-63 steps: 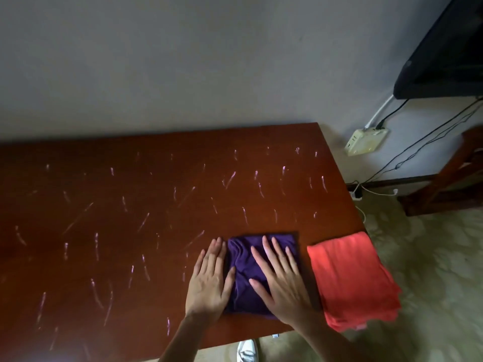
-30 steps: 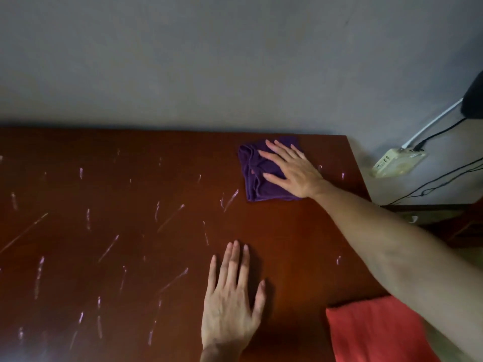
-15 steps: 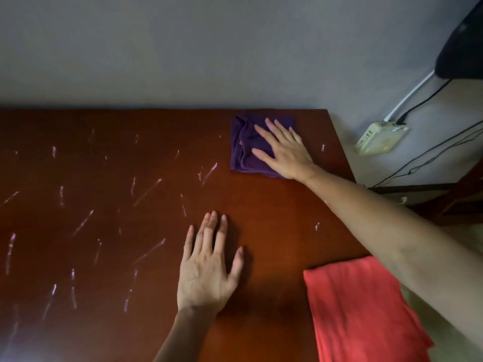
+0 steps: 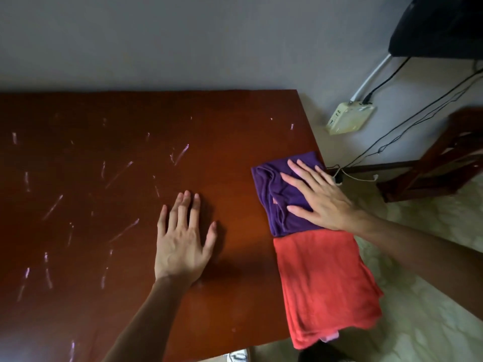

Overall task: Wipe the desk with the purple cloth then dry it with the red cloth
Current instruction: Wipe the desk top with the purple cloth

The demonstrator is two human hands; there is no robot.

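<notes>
Purple cloth: the purple cloth (image 4: 277, 205) lies bunched and creased at the right edge of the table (image 4: 130, 126), about halfway along that edge, its near edge touching the red cloth.
Right hand: the right hand (image 4: 318, 197) lies flat on top of the purple cloth, fingers straight and spread wide, pressing it onto the wood; the forearm comes in from the lower right, beyond the table's edge.
Red cloth: the red cloth (image 4: 326, 288) sits folded at the near right corner of the table, just nearer than the purple one, its right side and near end overhanging the table's edge.
Left hand: the left hand (image 4: 183, 244) rests palm down on the bare wood to the left of both cloths, fingers straight and slightly fanned, holding nothing.
Table surface: dark reddish wood, with pale streaks scattered over the left and middle parts; only a couple of small marks show near the far right corner.
Surroundings: a grey wall behind the table; a cream power strip (image 4: 350, 117) with cables on the wall to the right; a dark wooden frame (image 4: 444, 163) stands on a pale patterned floor (image 4: 431, 257).
</notes>
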